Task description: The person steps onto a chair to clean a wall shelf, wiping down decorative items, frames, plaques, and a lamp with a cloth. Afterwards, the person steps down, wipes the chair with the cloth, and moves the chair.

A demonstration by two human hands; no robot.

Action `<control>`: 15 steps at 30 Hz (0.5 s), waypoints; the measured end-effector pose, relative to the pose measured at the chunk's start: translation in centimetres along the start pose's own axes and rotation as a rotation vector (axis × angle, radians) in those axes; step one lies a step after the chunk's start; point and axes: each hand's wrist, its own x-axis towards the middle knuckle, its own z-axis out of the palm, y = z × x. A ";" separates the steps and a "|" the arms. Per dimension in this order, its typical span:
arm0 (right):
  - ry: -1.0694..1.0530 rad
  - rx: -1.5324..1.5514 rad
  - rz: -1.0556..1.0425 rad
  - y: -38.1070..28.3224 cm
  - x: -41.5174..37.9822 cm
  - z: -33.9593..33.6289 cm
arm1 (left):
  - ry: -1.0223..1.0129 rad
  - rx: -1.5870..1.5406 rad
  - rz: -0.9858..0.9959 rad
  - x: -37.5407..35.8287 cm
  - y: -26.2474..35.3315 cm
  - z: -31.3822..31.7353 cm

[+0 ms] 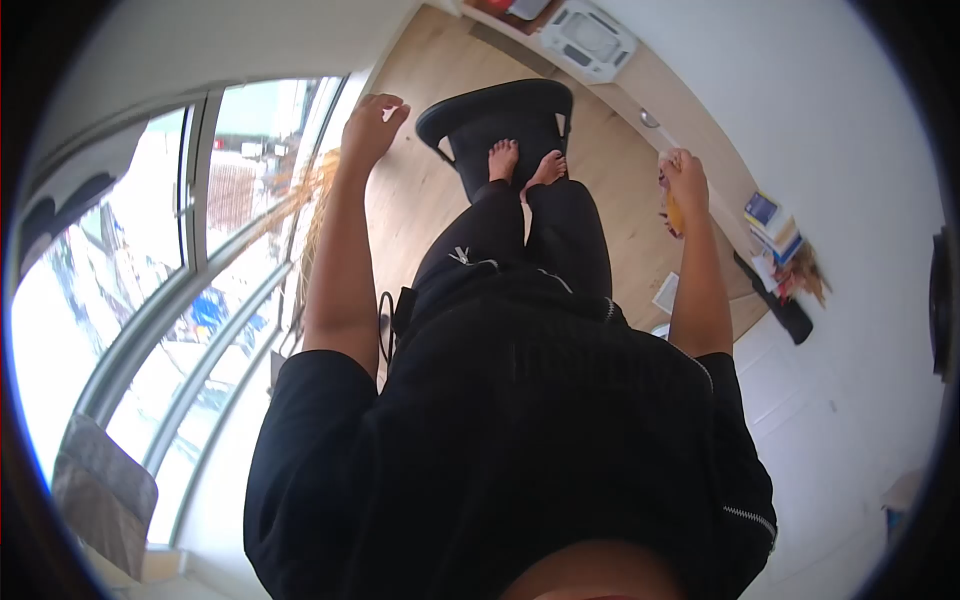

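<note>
My left hand (374,130) is held out on the window side, level with the far part of the black chair (494,103). Its fingers are loosely curled with a small gap at the tips, and nothing shows in them. Out to the other side, my right hand (686,178) is closed around a small yellow and purple thing (674,215) that hangs below the fingers; its kind is not clear. Both my bare feet (504,158) rest on the black chair.
Windows with metal rails (190,262) run along the left, beside dried stalks (318,200). A wooden cabinet (650,100) against the right wall carries a white-grey device (588,40). Farther down that side are stacked books (773,228) and a long black item (785,310).
</note>
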 end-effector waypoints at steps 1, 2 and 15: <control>0.015 0.014 -0.060 -3.0 0.1 -1.9 | 0.013 -0.027 -0.052 -2.2 -0.4 0.9; 0.026 0.033 -0.116 -4.8 0.3 -2.8 | -0.024 -0.095 -0.103 -4.4 -0.6 1.7; -0.244 -0.327 -0.606 -26.3 10.3 14.1 | -0.086 -0.475 -0.733 -19.7 -16.5 11.2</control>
